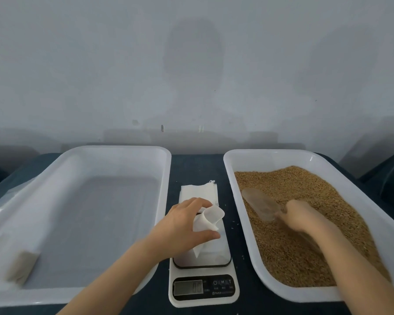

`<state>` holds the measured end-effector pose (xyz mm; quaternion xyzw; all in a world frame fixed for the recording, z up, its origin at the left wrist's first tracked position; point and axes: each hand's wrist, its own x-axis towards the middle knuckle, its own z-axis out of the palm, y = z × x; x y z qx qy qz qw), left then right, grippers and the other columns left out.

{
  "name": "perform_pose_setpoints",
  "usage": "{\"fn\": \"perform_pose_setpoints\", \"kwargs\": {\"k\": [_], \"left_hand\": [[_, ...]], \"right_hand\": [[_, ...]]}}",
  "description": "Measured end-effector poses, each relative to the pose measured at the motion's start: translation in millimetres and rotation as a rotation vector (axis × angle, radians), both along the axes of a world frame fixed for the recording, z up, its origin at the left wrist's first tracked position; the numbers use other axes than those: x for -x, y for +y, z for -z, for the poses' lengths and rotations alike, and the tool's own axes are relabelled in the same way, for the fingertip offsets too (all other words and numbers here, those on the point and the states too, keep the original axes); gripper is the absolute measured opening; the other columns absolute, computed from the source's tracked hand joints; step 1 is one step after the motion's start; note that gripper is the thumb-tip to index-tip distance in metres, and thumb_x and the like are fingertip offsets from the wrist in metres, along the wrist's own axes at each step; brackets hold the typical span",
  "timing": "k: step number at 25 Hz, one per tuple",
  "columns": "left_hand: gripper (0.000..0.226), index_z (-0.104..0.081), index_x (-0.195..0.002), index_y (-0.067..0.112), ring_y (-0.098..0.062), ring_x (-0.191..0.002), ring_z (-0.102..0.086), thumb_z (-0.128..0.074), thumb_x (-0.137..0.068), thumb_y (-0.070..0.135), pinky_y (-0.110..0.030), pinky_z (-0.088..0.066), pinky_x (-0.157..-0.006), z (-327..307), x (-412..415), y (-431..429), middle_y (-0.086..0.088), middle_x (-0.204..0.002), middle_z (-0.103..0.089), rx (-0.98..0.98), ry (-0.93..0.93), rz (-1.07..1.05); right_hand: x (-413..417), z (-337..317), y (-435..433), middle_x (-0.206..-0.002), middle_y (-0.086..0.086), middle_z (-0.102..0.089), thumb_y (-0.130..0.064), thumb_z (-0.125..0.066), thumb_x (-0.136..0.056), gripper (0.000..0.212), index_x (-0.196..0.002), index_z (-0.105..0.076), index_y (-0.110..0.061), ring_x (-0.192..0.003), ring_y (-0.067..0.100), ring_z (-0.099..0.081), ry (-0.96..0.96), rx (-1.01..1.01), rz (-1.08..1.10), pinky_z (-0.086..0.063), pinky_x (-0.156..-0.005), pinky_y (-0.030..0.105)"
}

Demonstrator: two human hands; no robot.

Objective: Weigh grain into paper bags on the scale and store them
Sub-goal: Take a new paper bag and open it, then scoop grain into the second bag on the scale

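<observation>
Our left hand (187,221) pinches the thin white paper bag (208,220) by its rim on the white digital scale (203,292) at six o'clock; we judge it flimsy, light; our right hand (301,215) clasps the clear plastic scoop (259,204) in brown grain (305,251), three o'clock.

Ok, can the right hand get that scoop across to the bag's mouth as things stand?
Probably yes. The right hand grips the scoop in the grain tray beside the scale; only the tray's low rim lies between. The left hand holds the paper bag open on the scale.
</observation>
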<state>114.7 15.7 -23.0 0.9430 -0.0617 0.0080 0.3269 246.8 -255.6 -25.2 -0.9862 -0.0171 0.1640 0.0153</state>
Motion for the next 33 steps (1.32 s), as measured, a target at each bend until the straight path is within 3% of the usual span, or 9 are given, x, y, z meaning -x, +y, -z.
{"fn": "perform_pose_setpoints", "kwargs": {"k": [3, 7, 10, 15, 20, 26, 30, 33], "left_hand": [[0.057, -0.036, -0.122, 0.049, -0.005, -0.111, -0.044, -0.067, -0.075, 0.061, -0.031, -0.045, -0.097, 1.1, -1.0, 2.2, 0.033, -0.116, -0.036, -0.005, -0.001, -0.003], [0.054, -0.03, -0.114, 0.056, -0.002, -0.108, -0.043, -0.067, -0.075, 0.061, -0.027, -0.043, -0.094, 1.1, 0.5, 2.8, 0.035, -0.114, -0.034, 0.008, 0.007, -0.004], [0.057, -0.035, -0.12, 0.05, -0.003, -0.107, -0.043, -0.067, -0.075, 0.061, -0.027, -0.043, -0.093, 0.2, 0.1, 2.4, 0.033, -0.116, -0.036, 0.004, 0.008, -0.007], [0.059, -0.037, -0.124, 0.047, -0.005, -0.109, -0.044, -0.066, -0.075, 0.062, -0.031, -0.045, -0.096, -0.4, 0.8, 3.3, 0.026, -0.126, -0.043, 0.001, 0.009, -0.014], [0.059, -0.037, -0.124, 0.046, -0.006, -0.11, -0.045, -0.066, -0.075, 0.062, -0.032, -0.046, -0.095, -0.3, 1.1, 2.4, 0.023, -0.129, -0.044, -0.004, 0.021, -0.009], [0.061, -0.037, -0.126, 0.043, -0.008, -0.11, -0.046, -0.066, -0.076, 0.06, -0.034, -0.047, -0.097, -2.1, 0.6, 1.4, 0.02, -0.131, -0.045, 0.004, 0.028, -0.015], [0.061, -0.038, -0.127, 0.042, -0.008, -0.111, -0.047, -0.066, -0.077, 0.06, -0.034, -0.047, -0.097, -4.5, 0.6, 0.5, 0.019, -0.131, -0.045, 0.003, 0.026, -0.01], [0.06, -0.039, -0.127, 0.041, -0.008, -0.111, -0.047, -0.066, -0.076, 0.061, -0.035, -0.046, -0.097, -4.7, 1.5, 1.7, 0.02, -0.13, -0.046, 0.006, 0.02, -0.007]], "right_hand": [[0.7, 4.2, 5.6, -0.066, -0.001, -0.06, -0.038, -0.053, -0.093, 0.03, -0.081, -0.058, -0.011, -0.047, 0.011, -0.053, -0.047, -0.072, -0.021, -0.041, -0.041, 0.019], [-6.2, 5.5, 11.3, -0.081, 0.005, -0.064, -0.035, -0.051, -0.093, 0.031, -0.104, -0.052, -0.005, -0.064, 0.019, -0.065, -0.19, -0.277, 0.101, -0.055, -0.054, 0.031], [-12.4, 3.6, 25.9, -0.083, 0.006, -0.061, -0.033, -0.051, -0.094, 0.036, -0.114, -0.048, -0.003, -0.063, 0.021, -0.063, -0.263, -0.291, 0.155, -0.048, -0.046, 0.029], [-11.1, 19.3, 51.6, -0.096, 0.011, -0.06, -0.03, -0.046, -0.096, 0.04, -0.119, -0.044, 0.002, -0.071, 0.022, -0.062, -0.221, -0.347, 0.148, -0.049, -0.05, 0.028], [-0.2, 22.6, 67.4, -0.093, 0.009, -0.06, -0.027, -0.048, -0.096, 0.041, -0.118, -0.045, 0.007, -0.061, 0.012, -0.055, -0.167, -0.432, 0.098, -0.039, -0.043, 0.02], [8.0, 2.3, 58.5, -0.064, 0.011, -0.061, -0.038, -0.054, -0.093, 0.046, -0.107, -0.053, 0.006, -0.03, 0.011, -0.051, 0.038, -0.703, 0.273, -0.038, -0.033, 0.017], [11.1, -9.7, 34.4, -0.074, 0.02, -0.069, -0.029, -0.059, -0.089, 0.039, -0.102, -0.059, 0.007, -0.05, 0.021, -0.066, 0.137, -0.915, 0.354, -0.053, -0.044, 0.027], [15.0, -10.2, 24.8, -0.068, 0.014, -0.071, -0.031, -0.057, -0.09, 0.037, -0.097, -0.06, 0.005, -0.051, 0.02, -0.067, 0.082, -0.835, 0.295, -0.055, -0.048, 0.028]]}}
